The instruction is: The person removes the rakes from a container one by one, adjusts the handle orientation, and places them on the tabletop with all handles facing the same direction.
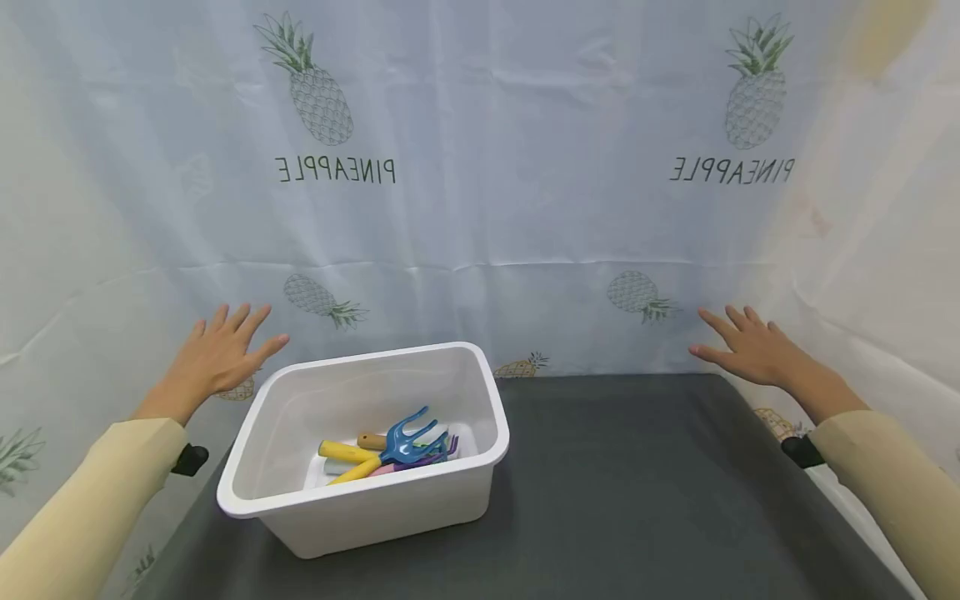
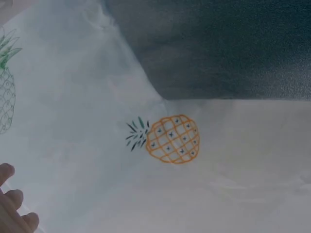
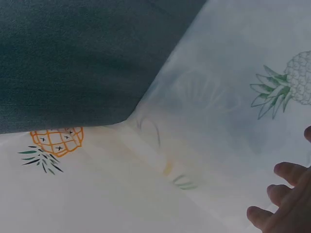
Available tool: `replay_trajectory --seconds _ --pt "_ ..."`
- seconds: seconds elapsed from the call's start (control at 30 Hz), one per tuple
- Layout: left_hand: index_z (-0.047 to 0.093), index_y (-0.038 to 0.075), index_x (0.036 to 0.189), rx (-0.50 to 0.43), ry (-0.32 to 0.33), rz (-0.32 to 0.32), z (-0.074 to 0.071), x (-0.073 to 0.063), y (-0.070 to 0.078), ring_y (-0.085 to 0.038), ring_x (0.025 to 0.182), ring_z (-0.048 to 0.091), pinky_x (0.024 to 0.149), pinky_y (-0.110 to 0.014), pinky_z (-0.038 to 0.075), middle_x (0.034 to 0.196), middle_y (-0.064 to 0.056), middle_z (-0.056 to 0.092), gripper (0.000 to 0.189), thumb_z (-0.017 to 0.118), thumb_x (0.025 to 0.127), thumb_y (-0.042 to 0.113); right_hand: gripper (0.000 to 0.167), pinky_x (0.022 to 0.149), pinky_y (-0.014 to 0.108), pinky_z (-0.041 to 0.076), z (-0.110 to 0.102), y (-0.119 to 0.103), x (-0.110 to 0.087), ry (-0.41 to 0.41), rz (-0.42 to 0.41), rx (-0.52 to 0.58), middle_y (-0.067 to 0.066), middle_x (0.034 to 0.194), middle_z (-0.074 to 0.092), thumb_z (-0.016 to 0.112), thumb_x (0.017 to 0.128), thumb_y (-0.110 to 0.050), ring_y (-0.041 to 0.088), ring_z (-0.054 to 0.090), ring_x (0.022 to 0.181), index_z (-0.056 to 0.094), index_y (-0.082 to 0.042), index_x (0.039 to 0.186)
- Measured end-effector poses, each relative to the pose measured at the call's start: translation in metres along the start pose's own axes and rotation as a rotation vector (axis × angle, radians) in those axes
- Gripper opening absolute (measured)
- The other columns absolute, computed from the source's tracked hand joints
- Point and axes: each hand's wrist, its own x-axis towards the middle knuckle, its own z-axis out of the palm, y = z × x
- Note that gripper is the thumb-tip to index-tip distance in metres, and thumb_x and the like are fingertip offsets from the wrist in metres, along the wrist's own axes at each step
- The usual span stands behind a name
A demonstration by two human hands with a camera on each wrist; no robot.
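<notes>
My left hand [image 1: 222, 357] is raised beyond the far left corner of the white plastic tub [image 1: 382, 515], its fingers spread and its thumb held away from them. My right hand [image 1: 756, 352] is raised near the far right corner of the dark grey surface [image 1: 637, 483], also with fingers spread and thumb out, well apart from the tub.

The tub stands on the left part of the surface, slightly turned, and garden hand tools lie in a loose pile on its floor. On top is a blue hand fork [image 1: 405, 447], prongs pointing up and to the right. Beside it I see two yellow handles [image 1: 360, 470], a brown handle [image 1: 372, 441] and a pink handle [image 1: 383, 470] — which handle belongs to which tool I cannot fully tell. Purple prongs [image 1: 452, 447] show at the pile's right side.

Behind the surface hangs a pale curtain [image 1: 487, 192] with pineapple prints and the word PINEAPPLE in mirror writing. Beige sleeves [image 1: 888, 467] cover my forearms, with a black device [image 1: 191, 460] under each wrist. Both wrist views show a corner of the surface, an orange pineapple print [image 2: 173, 139] and some of my fingertips.
</notes>
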Motion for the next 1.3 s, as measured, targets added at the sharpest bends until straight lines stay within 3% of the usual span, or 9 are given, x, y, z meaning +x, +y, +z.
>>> replay_trajectory --seconds 0.37,0.63,0.77,0.97,1.13,1.3 --pt "0.016 0.005 0.165 0.000 -0.007 0.003 -0.008 -0.005 0.005 -0.066 0.148 0.010 0.116 -0.081 0.008 0.163 -0.039 0.018 0.088 0.034 0.104 0.067 0.089 0.111 0.086 0.015 -0.006 -0.022 0.008 0.002 -0.063 0.004 0.045 0.160 0.018 0.052 0.100 -0.060 0.069 0.015 0.145 0.027 0.000 0.161" --pt "0.015 0.006 0.165 -0.041 0.010 0.002 -0.009 -0.017 0.005 -0.068 0.147 0.011 0.112 -0.085 0.009 0.161 -0.041 0.022 0.084 0.034 0.106 0.062 0.087 0.111 0.080 0.029 -0.012 -0.058 0.012 -0.013 -0.148 0.044 0.039 0.164 0.018 0.056 0.101 -0.058 0.062 0.023 0.147 0.026 -0.004 0.163" --pt "0.013 0.005 0.166 -0.133 0.027 0.000 -0.005 -0.026 0.009 -0.070 0.145 0.013 0.109 -0.087 0.012 0.160 -0.042 0.023 0.081 0.035 0.108 0.058 0.083 0.111 0.077 0.034 -0.018 -0.085 0.011 -0.002 -0.195 0.018 0.034 0.164 0.023 0.055 0.102 -0.057 0.058 0.030 0.147 0.027 -0.009 0.164" --pt "0.010 0.000 0.165 -0.344 0.036 -0.003 -0.002 -0.042 0.023 -0.066 0.139 0.031 0.103 -0.083 0.030 0.158 -0.042 0.027 0.077 0.035 0.111 0.049 0.078 0.109 0.073 0.040 -0.028 -0.125 0.011 0.007 -0.270 0.010 0.027 0.167 0.025 0.055 0.104 -0.055 0.052 0.039 0.146 0.025 -0.017 0.165" --pt "0.007 0.000 0.165 -0.464 0.013 -0.059 -0.001 -0.055 0.035 -0.067 0.135 0.038 0.097 -0.082 0.038 0.155 -0.045 0.031 0.076 0.032 0.111 0.048 0.076 0.110 0.069 0.042 -0.033 -0.158 0.015 0.018 -0.332 0.037 0.021 0.168 0.027 0.055 0.104 -0.053 0.047 0.041 0.147 0.023 -0.022 0.166" --pt "0.005 0.000 0.165 -0.588 -0.042 -0.130 0.007 -0.073 0.047 -0.066 0.136 0.038 0.097 -0.076 0.046 0.157 -0.043 0.027 0.082 0.039 0.109 0.049 0.076 0.111 0.066 0.043 -0.038 -0.190 0.020 0.020 -0.394 0.065 0.016 0.167 0.032 0.058 0.104 -0.049 0.042 0.045 0.145 0.023 -0.026 0.166"
